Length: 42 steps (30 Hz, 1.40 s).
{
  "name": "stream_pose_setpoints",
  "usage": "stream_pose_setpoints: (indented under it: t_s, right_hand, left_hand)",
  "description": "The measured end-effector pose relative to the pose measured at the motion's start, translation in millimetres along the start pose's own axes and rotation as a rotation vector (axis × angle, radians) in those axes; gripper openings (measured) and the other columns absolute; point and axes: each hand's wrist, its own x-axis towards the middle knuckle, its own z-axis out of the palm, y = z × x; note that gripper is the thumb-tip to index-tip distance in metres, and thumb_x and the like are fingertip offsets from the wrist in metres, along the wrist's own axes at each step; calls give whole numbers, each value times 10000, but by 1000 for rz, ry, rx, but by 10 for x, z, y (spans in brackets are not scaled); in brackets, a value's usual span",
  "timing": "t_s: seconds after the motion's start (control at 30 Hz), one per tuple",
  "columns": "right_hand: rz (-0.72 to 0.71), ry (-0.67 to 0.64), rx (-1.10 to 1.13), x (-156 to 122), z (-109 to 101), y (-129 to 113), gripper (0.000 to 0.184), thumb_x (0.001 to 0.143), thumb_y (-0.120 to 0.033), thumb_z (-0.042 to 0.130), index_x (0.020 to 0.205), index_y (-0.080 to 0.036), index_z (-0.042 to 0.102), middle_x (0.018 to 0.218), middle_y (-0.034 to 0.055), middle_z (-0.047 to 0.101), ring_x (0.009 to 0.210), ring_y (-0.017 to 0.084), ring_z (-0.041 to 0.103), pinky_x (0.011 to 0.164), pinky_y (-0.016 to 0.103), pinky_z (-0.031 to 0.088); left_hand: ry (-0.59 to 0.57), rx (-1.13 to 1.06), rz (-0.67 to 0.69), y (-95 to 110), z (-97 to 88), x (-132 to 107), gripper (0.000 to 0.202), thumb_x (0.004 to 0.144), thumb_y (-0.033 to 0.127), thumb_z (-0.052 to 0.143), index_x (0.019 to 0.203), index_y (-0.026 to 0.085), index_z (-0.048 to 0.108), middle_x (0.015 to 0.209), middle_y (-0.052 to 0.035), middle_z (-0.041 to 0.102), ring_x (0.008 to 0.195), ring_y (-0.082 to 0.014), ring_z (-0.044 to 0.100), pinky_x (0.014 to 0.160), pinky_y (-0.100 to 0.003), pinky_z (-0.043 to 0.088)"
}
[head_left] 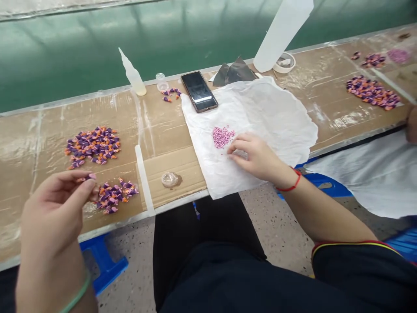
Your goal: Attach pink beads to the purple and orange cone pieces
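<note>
My left hand (60, 211) is closed in a pinch on a small purple and pink figurine piece (87, 177), held above the near pile of pieces (114, 194). A larger pile of purple, pink and orange pieces (94, 145) lies beyond it. On a white cloth (276, 108), my right hand (256, 157) rests by a heap of tiny pink beads (222, 137). Its thumb and fingertips are curled close together at the heap's near right edge; whatever is between them is too small to make out. A small clear round dish (169, 179) sits on the cardboard between my hands.
Behind the work are a glue bottle (133, 76), a small clear cup (162, 82), a phone (199, 91), dark sheets (236, 71), a tall white bottle (282, 34) and a tape roll (284, 62). More pieces (371, 92) lie right, near another person's hand (412, 124).
</note>
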Motion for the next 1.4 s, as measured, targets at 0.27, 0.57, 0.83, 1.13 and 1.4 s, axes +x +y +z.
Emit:
stream_pose_setpoints:
  t_s: [0.27, 0.57, 0.83, 1.13, 1.4]
  right_hand:
    - [-19, -61, -105, 155, 141, -1, 122, 872, -143, 576, 766, -198, 600, 843, 103, 657, 893, 284, 555, 863, 454, 458]
    - [-99, -145, -260, 143, 172, -61, 161, 925, -133, 464, 809, -195, 557, 858, 146, 602, 885, 318, 512, 830, 479, 445]
    - [-362, -124, 73, 6, 5, -632, 158, 977, -80, 461, 888, -210, 472, 897, 71, 560, 859, 235, 500, 790, 380, 441]
    - [-444, -135, 13, -14, 44, -839, 188, 951, -26, 429, 858, -161, 520, 873, 111, 575, 832, 247, 477, 729, 383, 456]
    - [-423, -19, 89, -31, 33, -910, 138, 949, -81, 519, 843, -167, 532, 821, 80, 596, 785, 218, 490, 714, 361, 451]
  left_hand:
    - [-401, -299, 47, 117, 253, -481, 104, 777, 313, 858, 800, 237, 792, 699, -21, 711, 484, -100, 554, 389, -185, 444]
    - [-616, -165, 180, 305, 776, -766, 149, 885, 196, 678, 748, 179, 732, 642, -30, 698, 521, -119, 603, 477, -184, 466]
    - [-605, -98, 271, 369, 1236, -749, 153, 885, 159, 634, 753, 148, 710, 645, -19, 675, 557, -108, 562, 517, -196, 437]
    - [-652, -98, 219, 372, 1250, -778, 176, 877, 197, 585, 746, 138, 688, 638, -22, 653, 552, -107, 533, 499, -202, 410]
    - [-590, -195, 176, 352, 1266, -825, 156, 826, 225, 599, 687, 157, 618, 583, 6, 580, 508, -94, 486, 477, -198, 398]
